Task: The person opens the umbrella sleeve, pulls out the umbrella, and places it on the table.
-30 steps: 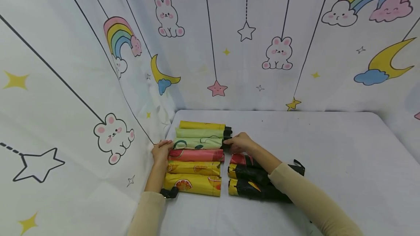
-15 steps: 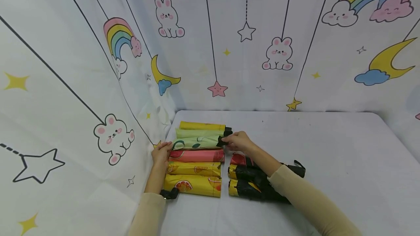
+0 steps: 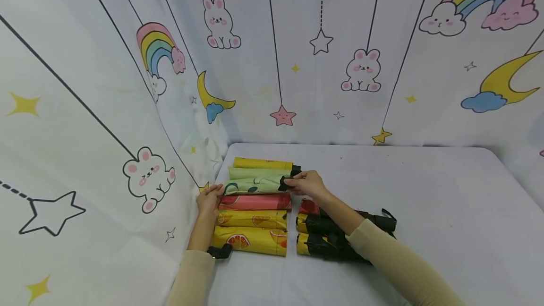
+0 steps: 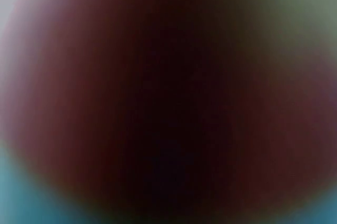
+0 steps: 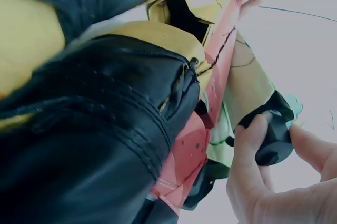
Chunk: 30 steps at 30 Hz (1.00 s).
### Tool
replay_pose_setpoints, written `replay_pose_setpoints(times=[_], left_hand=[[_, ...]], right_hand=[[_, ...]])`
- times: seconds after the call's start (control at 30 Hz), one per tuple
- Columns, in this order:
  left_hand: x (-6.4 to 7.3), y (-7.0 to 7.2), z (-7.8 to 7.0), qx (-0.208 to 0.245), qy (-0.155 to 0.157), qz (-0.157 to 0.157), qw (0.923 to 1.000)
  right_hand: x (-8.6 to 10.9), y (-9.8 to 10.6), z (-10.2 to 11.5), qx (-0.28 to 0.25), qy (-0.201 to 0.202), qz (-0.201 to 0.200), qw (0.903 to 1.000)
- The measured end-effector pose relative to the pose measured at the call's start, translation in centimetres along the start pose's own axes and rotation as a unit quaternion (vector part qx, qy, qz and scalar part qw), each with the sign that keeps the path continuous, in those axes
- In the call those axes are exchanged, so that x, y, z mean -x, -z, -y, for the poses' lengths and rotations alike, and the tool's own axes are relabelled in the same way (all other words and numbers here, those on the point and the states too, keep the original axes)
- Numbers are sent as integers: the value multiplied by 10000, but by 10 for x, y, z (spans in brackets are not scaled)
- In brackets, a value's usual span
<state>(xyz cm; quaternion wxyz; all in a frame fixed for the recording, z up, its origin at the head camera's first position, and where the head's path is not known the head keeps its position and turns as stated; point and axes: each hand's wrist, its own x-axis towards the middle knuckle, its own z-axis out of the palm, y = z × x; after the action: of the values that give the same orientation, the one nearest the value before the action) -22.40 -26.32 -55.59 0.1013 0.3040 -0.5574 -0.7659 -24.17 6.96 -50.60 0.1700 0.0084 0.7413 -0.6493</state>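
Observation:
In the head view my right hand pinches the black handle end of a pale green folded umbrella with a leaf pattern. The right wrist view shows thumb and fingers around that black handle. At the umbrella's far left end my left hand holds it with the fingertips. Just nearer lies a red umbrella sleeve; just beyond is another light green folded umbrella. The left wrist view is dark and blurred.
Two yellow fruit-print sleeves lie nearest in the left row, and a yellow umbrella lies farthest. To the right, under my right forearm, are black-and-yellow folded umbrellas and a red one. Printed cloth surrounds the white table.
The green umbrella's black handle has shifted left and slightly up, with my right hand moving along. My left hand stays at the left end.

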Motion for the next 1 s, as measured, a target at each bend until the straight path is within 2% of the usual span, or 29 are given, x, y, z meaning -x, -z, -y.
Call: replay_pose_setpoints(times=[0.13, 0.3, 0.77, 1.0], left_hand=[[1, -2, 1, 105, -70, -127, 9998], [1, -3, 3, 197, -94, -137, 9997], [0, -1, 2, 312, -114, -85, 9994], [-2, -1, 6, 339, -188, -79, 9992]], right_hand=[[2, 0, 0, -135, -106, 49, 9998], [5, 0, 1, -504, -186, 56, 9985], [8, -1, 4, -737, -364, -11, 9966], [7, 0, 1, -783, -217, 23, 9967]])
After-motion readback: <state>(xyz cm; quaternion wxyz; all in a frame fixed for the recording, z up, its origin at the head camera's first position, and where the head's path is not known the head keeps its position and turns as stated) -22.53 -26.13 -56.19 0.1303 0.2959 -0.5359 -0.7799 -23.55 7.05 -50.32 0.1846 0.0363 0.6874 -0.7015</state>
